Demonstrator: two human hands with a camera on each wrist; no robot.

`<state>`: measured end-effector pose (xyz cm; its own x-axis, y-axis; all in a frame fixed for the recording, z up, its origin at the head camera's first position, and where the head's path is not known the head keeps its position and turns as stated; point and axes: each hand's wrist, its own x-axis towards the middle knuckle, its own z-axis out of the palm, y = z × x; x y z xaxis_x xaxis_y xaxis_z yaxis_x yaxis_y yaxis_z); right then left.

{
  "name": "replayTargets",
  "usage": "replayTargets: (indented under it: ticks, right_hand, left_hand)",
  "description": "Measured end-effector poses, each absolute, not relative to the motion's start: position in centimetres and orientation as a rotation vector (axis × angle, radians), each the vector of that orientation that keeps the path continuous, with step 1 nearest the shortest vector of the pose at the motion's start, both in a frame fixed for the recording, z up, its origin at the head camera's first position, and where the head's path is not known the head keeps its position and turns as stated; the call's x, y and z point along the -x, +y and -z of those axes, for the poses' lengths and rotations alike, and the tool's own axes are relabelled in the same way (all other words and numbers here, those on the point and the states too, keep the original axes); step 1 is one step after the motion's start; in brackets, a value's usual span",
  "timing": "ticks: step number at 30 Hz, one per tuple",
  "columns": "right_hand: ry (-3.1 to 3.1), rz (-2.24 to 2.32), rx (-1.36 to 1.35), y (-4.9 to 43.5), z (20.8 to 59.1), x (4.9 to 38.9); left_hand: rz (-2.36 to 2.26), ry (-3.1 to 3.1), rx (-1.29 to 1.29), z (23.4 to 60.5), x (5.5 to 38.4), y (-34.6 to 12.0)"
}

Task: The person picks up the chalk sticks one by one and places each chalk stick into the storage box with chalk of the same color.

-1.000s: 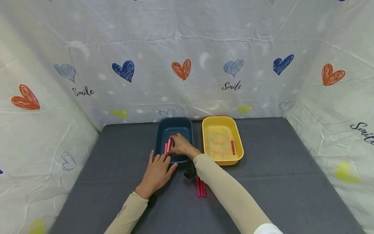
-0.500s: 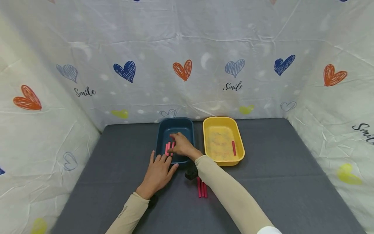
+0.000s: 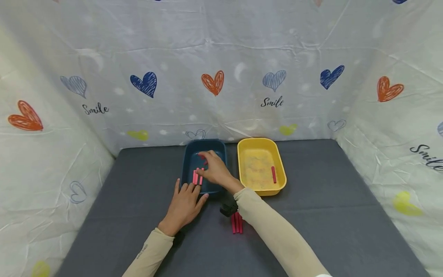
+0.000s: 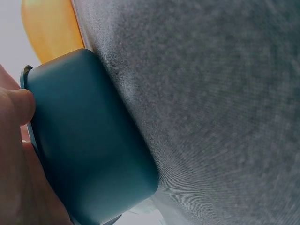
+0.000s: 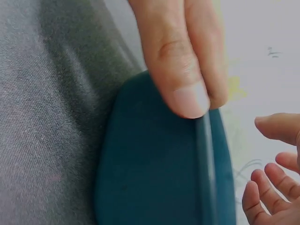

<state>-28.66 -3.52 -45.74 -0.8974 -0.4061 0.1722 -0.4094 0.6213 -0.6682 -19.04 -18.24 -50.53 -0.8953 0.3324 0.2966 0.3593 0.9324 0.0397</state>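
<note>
My left hand (image 3: 183, 207) grips the near rim of the blue tray (image 3: 204, 143), thumb outside the wall and fingers over the edge. The right wrist view shows the left thumb (image 5: 183, 89) against that rim. Over the tray hovers my right hand (image 3: 218, 171), thumb and fingers spread apart; the fingers (image 5: 267, 197) hold nothing in the right wrist view. Below its thumb, several short pink sticks (image 3: 201, 177) lie side by side in the tray, partly covered by the hand. From the left wrist, the blue tray (image 4: 93, 140) shows only its outer wall.
A yellow tray (image 3: 259, 141) stands to the right of the blue one, with one dark red stick (image 3: 273, 174) inside. More dark red sticks (image 3: 237, 224) lie on the grey tabletop (image 3: 311, 231), partly behind the right sleeve (image 3: 273, 231). A patterned cloth backdrop (image 3: 242, 57) surrounds the table.
My right hand has let go of a pink stick in the blue tray, spread its fingers and moved slightly up and away from the sticks. The left hand has stayed on the rim.
</note>
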Motion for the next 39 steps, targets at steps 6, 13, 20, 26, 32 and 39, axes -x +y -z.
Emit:
replayTargets:
  ticks: [6, 13, 20, 26, 32, 39]
  right_hand:
    - [-2.779, -1.167, -0.748, -2.4, 44.6, 27.3]
    - [-2.698, -1.158, -0.813, -0.8, 44.1, 25.9]
    - [-2.665, -1.177, -0.836, 0.6, 43.6, 24.7]
    - [-2.642, -1.189, -0.851, 1.7, 43.6, 23.6]
    - [-2.611, -1.179, -0.852, 3.1, 43.8, 23.0]
    - [-2.584, -1.149, -0.831, 4.8, 44.2, 22.5]
  left_hand:
    - [0.140, -2.802, 0.514, 50.5, 19.0, -18.3]
    - [0.152, -2.791, 0.513, 50.7, 19.1, -18.3]
    - [0.160, -2.793, 0.515, 50.6, 19.1, -18.3]
    - [0.154, -2.792, 0.518, 50.8, 19.2, -18.3]
    - [0.138, -2.780, 0.520, 50.8, 19.2, -18.4]
    - [0.154, -2.785, 0.519, 50.8, 19.1, -18.3]
